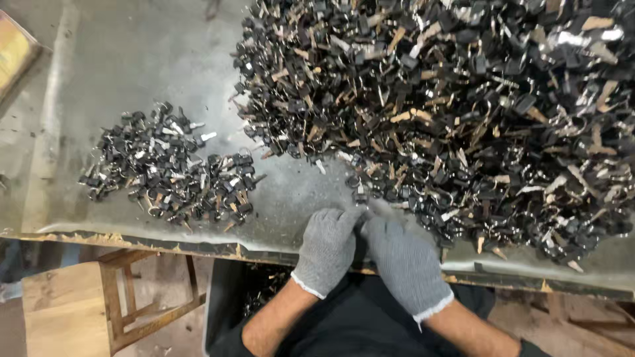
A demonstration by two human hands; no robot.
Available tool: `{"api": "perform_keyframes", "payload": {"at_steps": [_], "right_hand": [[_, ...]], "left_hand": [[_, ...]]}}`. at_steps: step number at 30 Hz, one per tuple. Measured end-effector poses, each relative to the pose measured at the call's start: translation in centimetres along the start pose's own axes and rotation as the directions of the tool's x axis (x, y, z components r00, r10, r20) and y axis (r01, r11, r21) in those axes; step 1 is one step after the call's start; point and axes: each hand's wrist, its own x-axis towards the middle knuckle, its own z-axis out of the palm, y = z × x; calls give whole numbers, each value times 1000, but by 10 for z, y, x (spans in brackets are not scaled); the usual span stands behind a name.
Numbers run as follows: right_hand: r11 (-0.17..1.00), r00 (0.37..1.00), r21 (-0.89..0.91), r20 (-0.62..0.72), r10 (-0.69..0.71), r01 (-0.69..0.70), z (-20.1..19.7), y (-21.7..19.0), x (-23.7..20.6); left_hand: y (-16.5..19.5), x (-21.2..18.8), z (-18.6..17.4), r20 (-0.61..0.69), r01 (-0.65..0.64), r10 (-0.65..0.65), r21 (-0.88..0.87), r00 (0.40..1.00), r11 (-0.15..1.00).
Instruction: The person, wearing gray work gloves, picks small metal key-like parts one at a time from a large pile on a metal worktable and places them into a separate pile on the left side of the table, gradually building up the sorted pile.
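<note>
Head view: I hold both gloved hands, left hand (327, 248) and right hand (403, 264), together at the near desk (132, 59) edge; fingers pinch something small, unclear what. Small pile (169, 172) left looks sorted; large pile (463, 112) right remains.

Two key heaps: big (463, 112), small (169, 168); two gloved hands (327, 248).

Materials as I see them:
- Both gloves, left hand (327, 248) and right hand (405, 264): grey knitted cloth, matt, white-edged cuffs.
- Large key heap (463, 99): black plastic heads, shiny metal blades and rings, some brass-toned.
- Small key pile (169, 172): same.
- Desk (132, 59): dull grey sheet metal, scuffed.
- Stool (73, 307): bare pale wood, matt.
</note>
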Motion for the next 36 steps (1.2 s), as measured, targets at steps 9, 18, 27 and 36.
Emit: {"api": "perform_keyframes", "payload": {"at_steps": [9,18,27,36], "right_hand": [[919,826,257,552,115,-300,-7,23,14],[979,987,206,158,-16,-17,-4,12,-8],[964,873,262,479,-95,-38,-15,17,11],[953,881,240,469,54,-186,-25,27,7]], "left_hand": [[4,0,-7,-29,27,-25,43,999,999],[0,4,-8,55,117,-120,61,991,991],[4,-6,-1,72,111,-113,35,991,993],[2,-3,-24,-119,98,-84,113,989,989]]}}
